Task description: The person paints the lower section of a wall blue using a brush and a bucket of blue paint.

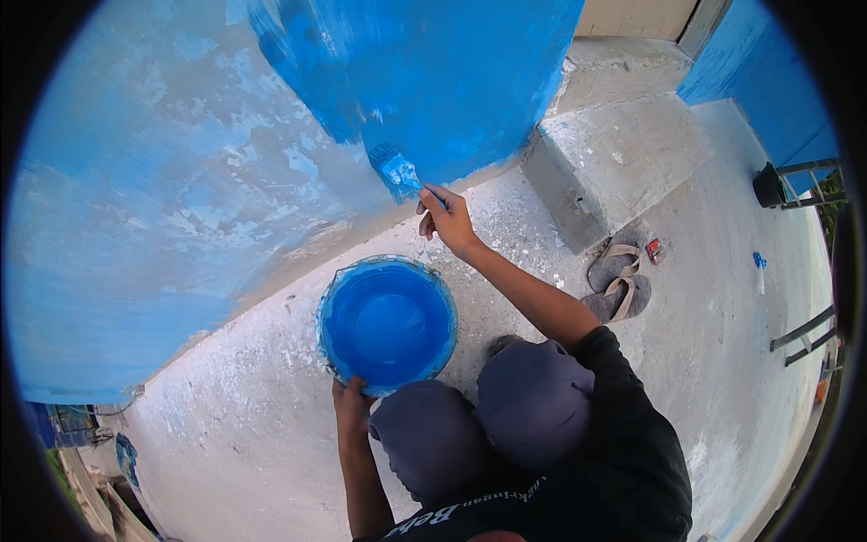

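A paintbrush (396, 170) covered in blue paint presses its bristles against the lower part of the wall (452, 99), at the border of fresh bright blue and pale, patchy old paint. My right hand (446, 220) is closed round its handle. Below and to the left, a round bucket (323, 336) with a paint-smeared rim holds blue paint (388, 321). My left hand (352, 402) grips the bucket's near rim, close to my knees; part of its fingers is hidden by the bucket.
Concrete steps (623, 154) stand at the right of the wall. A pair of sandals (619, 282) and a small red packet (655, 251) lie beside them. Farther right are a black bucket (769, 185), a ladder (808, 183) and a blue-ended brush (759, 262). Paint flecks spot the floor (244, 406).
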Available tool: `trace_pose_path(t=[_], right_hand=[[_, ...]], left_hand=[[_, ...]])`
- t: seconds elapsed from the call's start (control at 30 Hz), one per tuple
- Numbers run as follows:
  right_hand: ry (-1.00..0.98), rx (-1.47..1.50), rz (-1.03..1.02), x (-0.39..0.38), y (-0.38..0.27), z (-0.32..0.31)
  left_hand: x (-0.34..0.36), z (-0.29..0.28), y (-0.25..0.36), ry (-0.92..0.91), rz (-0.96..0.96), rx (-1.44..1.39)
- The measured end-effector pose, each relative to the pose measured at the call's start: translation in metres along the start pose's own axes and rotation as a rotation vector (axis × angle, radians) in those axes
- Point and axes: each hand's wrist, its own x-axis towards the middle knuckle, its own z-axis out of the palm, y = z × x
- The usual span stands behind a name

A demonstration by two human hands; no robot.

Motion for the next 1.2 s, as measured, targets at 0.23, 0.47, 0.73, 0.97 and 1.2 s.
trace_pose_path(t=[0.23, 0.47, 0.73, 0.97, 1.2], right_hand=[[0.150, -0.011, 0.318, -0.011, 0.119, -0.028], [0.165, 0.061, 0.392, 0.001, 0.053, 0.002], [-0.076, 0.108, -0.156, -0.026, -0.110, 0.065], [0.122, 0.063, 0.176, -0.014, 0.012, -0.002], [0.141, 0.143, 0.188, -0.012, -0.036, 0.011]], left_hand=[[-0.045, 0.003, -0.017, 0.068, 0.020, -0.077], [-0.052, -0.005, -0.056, 0.117, 0.037, -0.188], [-0.040, 0.005, -0.052, 0.193, -0.043, -0.092], [-0.020, 0.016, -0.052, 0.183, 0.022, -0.163], [-0.016, 0.005, -0.057, 0.153, 0.069, -0.245]])
